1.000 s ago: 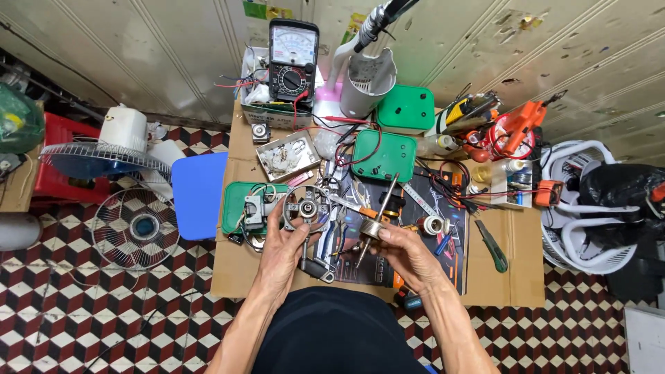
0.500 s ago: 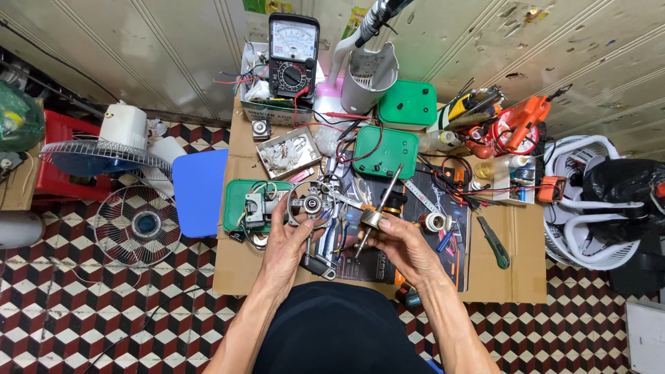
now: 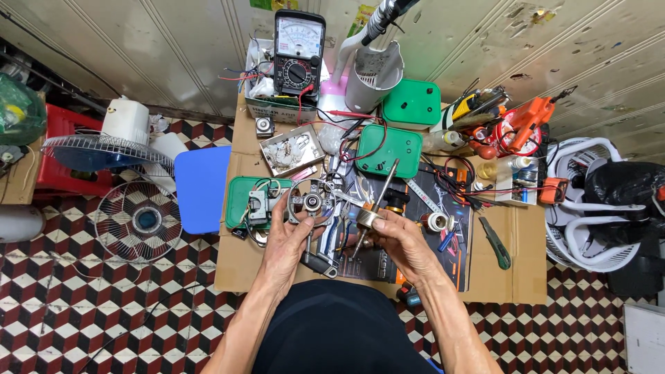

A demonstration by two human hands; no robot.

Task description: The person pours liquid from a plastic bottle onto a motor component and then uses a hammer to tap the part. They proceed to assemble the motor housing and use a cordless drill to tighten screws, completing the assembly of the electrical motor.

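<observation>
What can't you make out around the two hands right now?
Head view only:
- Motor housing: the left hand covers its lower edge.
- Rotor shaft: its lower end sits behind the right hand.
- Meter: dial reading too small.
- Right-hand clutter: tangled, individual tools unclear.

Bare brown cardboard on the worktop [image 3: 239,266] lies open at seven o'clock of the hands, and another bare strip [image 3: 516,277] at four o'clock, broken only by a green-handled screwdriver [image 3: 497,242]. Toward twelve the way is crowded: two green plastic boxes [image 3: 389,149], a black dial multimeter [image 3: 298,52], a grey plastic housing [image 3: 374,77] and tangled red and black wires [image 3: 360,128]. At two o'clock stands an orange tool [image 3: 530,121] among bottles.
</observation>
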